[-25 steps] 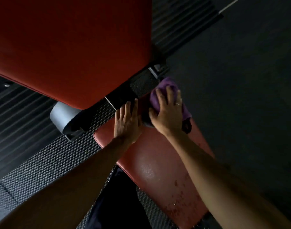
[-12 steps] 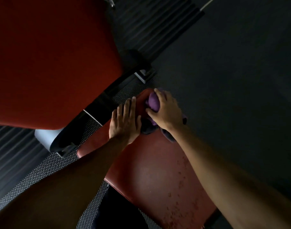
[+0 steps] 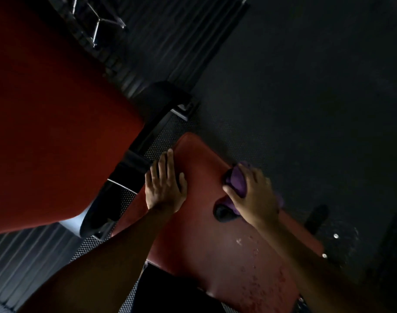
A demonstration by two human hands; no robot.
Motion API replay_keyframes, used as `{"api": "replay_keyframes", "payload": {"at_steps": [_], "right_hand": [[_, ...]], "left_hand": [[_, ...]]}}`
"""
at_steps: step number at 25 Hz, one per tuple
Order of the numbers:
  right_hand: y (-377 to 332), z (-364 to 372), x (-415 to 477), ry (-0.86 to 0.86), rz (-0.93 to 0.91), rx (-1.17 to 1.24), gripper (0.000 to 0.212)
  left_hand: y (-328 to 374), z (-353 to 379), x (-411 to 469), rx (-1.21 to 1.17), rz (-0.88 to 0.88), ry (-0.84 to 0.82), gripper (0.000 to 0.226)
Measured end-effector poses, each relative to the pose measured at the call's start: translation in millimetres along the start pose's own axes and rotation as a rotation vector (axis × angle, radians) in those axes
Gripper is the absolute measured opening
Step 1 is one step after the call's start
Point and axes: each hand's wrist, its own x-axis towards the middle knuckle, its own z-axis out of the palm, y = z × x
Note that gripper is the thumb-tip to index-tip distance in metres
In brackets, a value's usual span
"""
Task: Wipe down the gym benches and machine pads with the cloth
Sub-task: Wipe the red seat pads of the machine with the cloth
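The right hand [image 3: 254, 197] has slid the purple cloth [image 3: 236, 181] away from the left hand [image 3: 164, 184] to the surface's [image 3: 204, 222] right edge, gripping it bunched. The left hand presses flat, fingers straight. Droplets [image 3: 239, 241] lie behind the cloth, toward the person.

A gym: a red vinyl padded bench seat [image 3: 204, 245], a large red back pad [image 3: 46, 132], dark rubber flooring [image 3: 306, 86]
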Motion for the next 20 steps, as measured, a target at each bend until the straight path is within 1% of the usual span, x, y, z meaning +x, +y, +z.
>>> {"api": "replay_keyframes", "payload": {"at_steps": [2,4,5,7,9,10,11,13,15,16,18,20], "right_hand": [[-51,17,26,0.067,0.043,0.011,0.084],[-94,26,46,0.035,0.087,0.040,0.081],[-99,26,48,0.021,0.072,0.047,0.076],[-77,21,34,0.073,-0.017,-0.015,0.066],[-38,15,-1,0.080,-0.016,-0.073,0.063],[-21,11,-23,0.052,0.057,-0.097,0.063],[-7,8,-42,0.038,0.176,-0.102,0.063],[-1,8,-60,0.105,0.383,-0.062,0.065],[-26,18,-41,0.174,0.501,0.009,0.066],[-49,24,-28,0.190,0.519,0.039,0.066],[-94,35,-18,0.185,0.441,0.049,0.067],[-109,48,-40,0.155,0.273,0.062,0.068]], "left_hand": [[0,1,2,0.002,0.004,0.012,0.072],[0,1,3,-0.002,0.000,0.007,0.071],[-1,1,2,0.003,0.006,0.013,0.070],[-1,1,1,0.027,0.036,0.026,0.068],[-1,0,2,0.024,0.032,0.026,0.068],[-2,-1,2,0.007,0.029,0.021,0.068],[-3,-1,2,-0.004,0.036,0.012,0.067],[-6,2,0,0.017,0.067,-0.002,0.067],[-7,5,0,-0.004,0.067,-0.001,0.066],[-9,6,1,-0.030,0.067,0.008,0.064],[-15,6,1,-0.035,0.107,0.035,0.064],[-21,3,2,-0.051,0.211,0.028,0.063]]}}
